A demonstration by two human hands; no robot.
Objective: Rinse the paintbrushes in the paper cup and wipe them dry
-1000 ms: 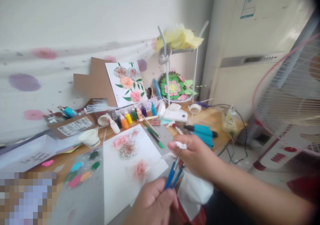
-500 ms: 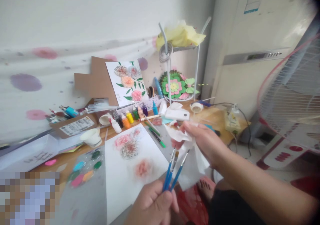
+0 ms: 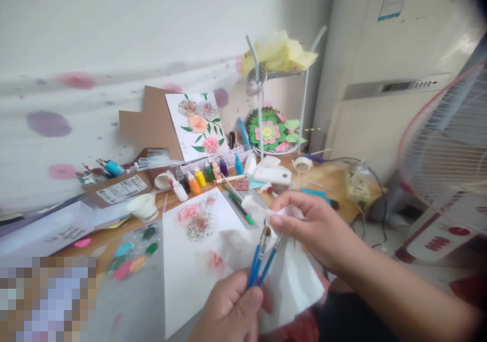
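Observation:
Three blue-handled paintbrushes (image 3: 254,268) stand upright and fanned in my left hand (image 3: 236,304), closed round their handles. My right hand (image 3: 312,225) pinches a white tissue (image 3: 294,286), which hangs down behind the brushes and covers part of the paper. The tissue's edge lies close to the brush tips; I cannot tell whether they touch. To the left of the brushes lies the white painting sheet (image 3: 186,291) with soft pink, red and brown blooms. A grey palette sheet (image 3: 129,291) beside it carries green, blue, pink and orange paint blobs.
Several small paint bottles (image 3: 200,178) line the back of the table. Behind them leans a finished flower picture (image 3: 198,125). Left are a white cup (image 3: 141,207) and a cardboard box of pens (image 3: 122,191). A fan (image 3: 445,144) stands at the right.
My right hand has moved down slightly and turned inward, bringing the tissue leftward behind the brushes and over part of the painting. My left hand keeps its hold on the paintbrushes.

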